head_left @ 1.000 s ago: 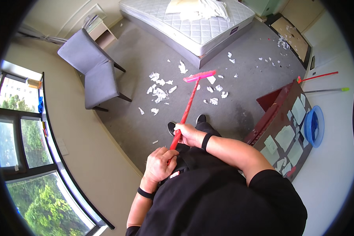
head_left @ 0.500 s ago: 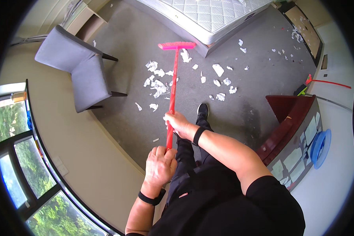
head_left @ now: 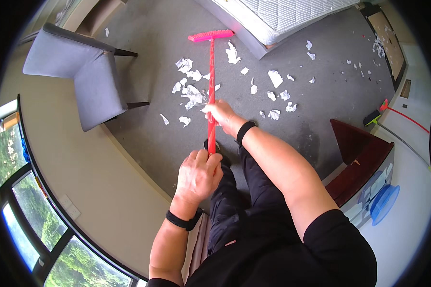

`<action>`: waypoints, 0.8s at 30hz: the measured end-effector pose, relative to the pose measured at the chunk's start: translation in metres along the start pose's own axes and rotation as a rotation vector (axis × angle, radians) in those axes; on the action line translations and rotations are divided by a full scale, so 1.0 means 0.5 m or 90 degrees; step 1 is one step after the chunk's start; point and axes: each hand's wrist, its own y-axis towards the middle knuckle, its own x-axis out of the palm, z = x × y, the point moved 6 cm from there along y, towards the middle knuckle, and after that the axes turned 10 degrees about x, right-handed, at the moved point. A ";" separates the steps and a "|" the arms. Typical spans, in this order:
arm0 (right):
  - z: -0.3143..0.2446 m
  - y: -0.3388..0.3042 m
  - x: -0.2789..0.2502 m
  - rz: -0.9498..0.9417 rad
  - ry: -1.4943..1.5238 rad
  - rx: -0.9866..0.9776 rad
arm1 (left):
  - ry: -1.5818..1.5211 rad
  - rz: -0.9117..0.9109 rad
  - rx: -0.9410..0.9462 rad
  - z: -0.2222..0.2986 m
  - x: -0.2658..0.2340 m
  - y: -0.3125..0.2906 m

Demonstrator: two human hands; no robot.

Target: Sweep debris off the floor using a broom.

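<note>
A red broom (head_left: 211, 67) with a pink-red head stretches away from me over the grey floor. Its upper end is wrapped by my left hand (head_left: 199, 174). Farther down the handle, my right hand (head_left: 221, 116) is closed around it. The broom head lies near the corner of the bed, beyond most of the litter. Crumpled white paper scraps (head_left: 193, 94) lie in a cluster to the left of the handle. More paper pieces (head_left: 275, 78) are scattered to its right, and one torn piece (head_left: 232, 53) sits just right of the head.
A grey chair (head_left: 88, 76) stands at the left by the wall. The mattress (head_left: 292, 19) on its bed base fills the far middle. A dark red desk (head_left: 361, 153) is at the right, with another broom (head_left: 371, 117) leaning behind it. Windows (head_left: 38, 205) line the lower left.
Both hands and the broom have moved farther forward, the head shifting away from me past the bed corner. My view has shifted a little. The scraps look much the same.
</note>
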 end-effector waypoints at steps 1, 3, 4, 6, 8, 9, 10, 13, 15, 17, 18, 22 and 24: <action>0.009 -0.002 -0.003 0.002 0.000 0.000 | -0.021 -0.008 0.013 0.006 0.002 -0.006; 0.048 -0.028 0.004 0.028 -0.043 -0.017 | -0.030 -0.023 0.020 0.028 -0.008 -0.023; 0.074 -0.042 0.007 0.021 -0.046 -0.015 | -0.038 -0.039 0.026 0.044 -0.013 -0.034; 0.129 -0.085 0.019 -0.005 -0.025 -0.022 | -0.053 -0.069 0.039 0.089 -0.031 -0.063; 0.185 -0.159 0.030 -0.019 0.019 0.015 | -0.080 -0.117 0.053 0.140 -0.039 -0.106; 0.208 -0.203 0.033 -0.041 -0.002 0.044 | -0.086 -0.135 0.058 0.167 -0.042 -0.133; 0.232 -0.247 0.032 -0.051 -0.006 0.061 | -0.109 -0.161 0.062 0.193 -0.042 -0.159; 0.311 -0.346 0.029 -0.005 0.034 0.076 | -0.131 -0.160 0.052 0.279 -0.045 -0.226; 0.348 -0.387 0.024 -0.027 0.037 0.059 | -0.126 -0.157 0.051 0.325 -0.045 -0.267; 0.375 -0.420 0.028 -0.050 0.036 0.042 | -0.114 -0.136 0.034 0.361 -0.054 -0.297; 0.371 -0.432 0.030 -0.036 0.050 0.021 | -0.103 -0.127 0.033 0.377 -0.064 -0.305; 0.345 -0.453 0.015 -0.026 0.044 -0.010 | -0.063 -0.066 0.025 0.402 -0.059 -0.331; 0.344 -0.430 -0.013 -0.045 0.044 0.000 | -0.075 -0.060 0.021 0.400 -0.038 -0.316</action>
